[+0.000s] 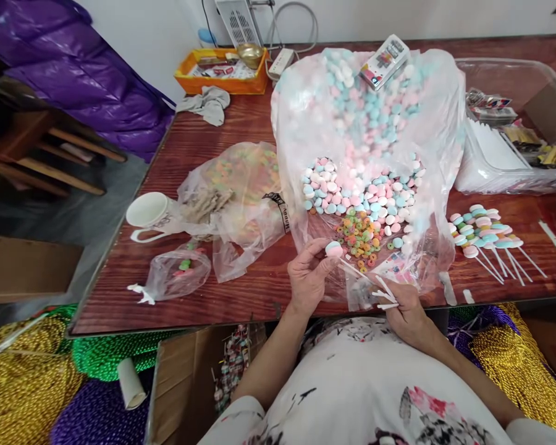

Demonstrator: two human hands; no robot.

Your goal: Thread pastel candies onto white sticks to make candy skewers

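Between the fingertips of my left hand [309, 278] is a pink, white and blue candy [334, 249]. My right hand [405, 309] is closed on several white sticks [385, 295]; one long stick reaches left to the candy. Just beyond my hands lie small colourful candy rings [359, 238] and a heap of pink, white and blue candies [384, 191], in front of a large clear plastic bag [301, 117] full of the same candies. Right of it, finished-looking skewers of stacked candies [484, 232] lie on the table with their white sticks toward me.
On the wooden table [134, 303] to the left are a white mug [148, 211], a bag of candy rings [245, 179] and a small bag [178, 275]. An orange tray [241, 85] stands behind, a clear bin [491, 179] at right. Shiny beads [23, 364] hang below.
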